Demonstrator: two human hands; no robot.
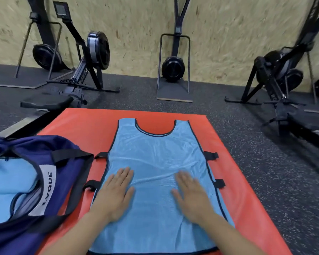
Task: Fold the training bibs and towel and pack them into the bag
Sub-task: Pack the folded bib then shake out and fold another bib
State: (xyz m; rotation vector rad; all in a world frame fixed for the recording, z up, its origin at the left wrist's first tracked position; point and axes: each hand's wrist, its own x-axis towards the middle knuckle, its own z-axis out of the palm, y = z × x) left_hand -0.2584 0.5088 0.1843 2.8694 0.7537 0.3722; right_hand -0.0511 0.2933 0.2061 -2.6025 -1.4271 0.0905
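Navy bag point(66, 173) at 9 o'clock, open, light blue fabric point(9, 183) inside; blue bib point(155, 157) spread flat on red mat point(85, 126) at centre, left hand point(114, 192) and right hand point(191, 196) both pressing flat on it, fingers straight, gripping nothing.

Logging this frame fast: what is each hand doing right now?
Left hand: open, fingers straight, pressing flat on the light blue bib.
Right hand: open, flat on the same bib, slightly blurred.
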